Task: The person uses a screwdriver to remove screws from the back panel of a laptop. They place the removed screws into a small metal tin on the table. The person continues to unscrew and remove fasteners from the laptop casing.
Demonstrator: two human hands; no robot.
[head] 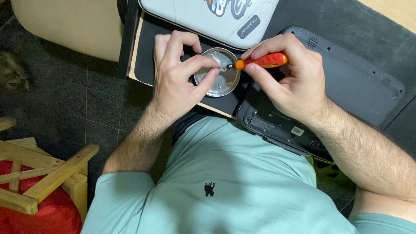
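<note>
My right hand [289, 76] grips a small screwdriver with an orange-red handle [264, 60], its tip pointing left. My left hand [177, 78] pinches something tiny at the screwdriver's tip, too small to identify, just over a shallow round metal dish [225, 82]. The dish rests on a black mat [145, 52]. An upturned black laptop base [346, 82] lies under my right hand and across my lap, its lower edge showing vents and a label.
A white device with a graphic sticker [208, 17] lies beyond the dish. A cream cushion [69, 24] sits at top left. A wooden frame [47, 173] over red material [56, 216] stands at bottom left on dark floor tiles.
</note>
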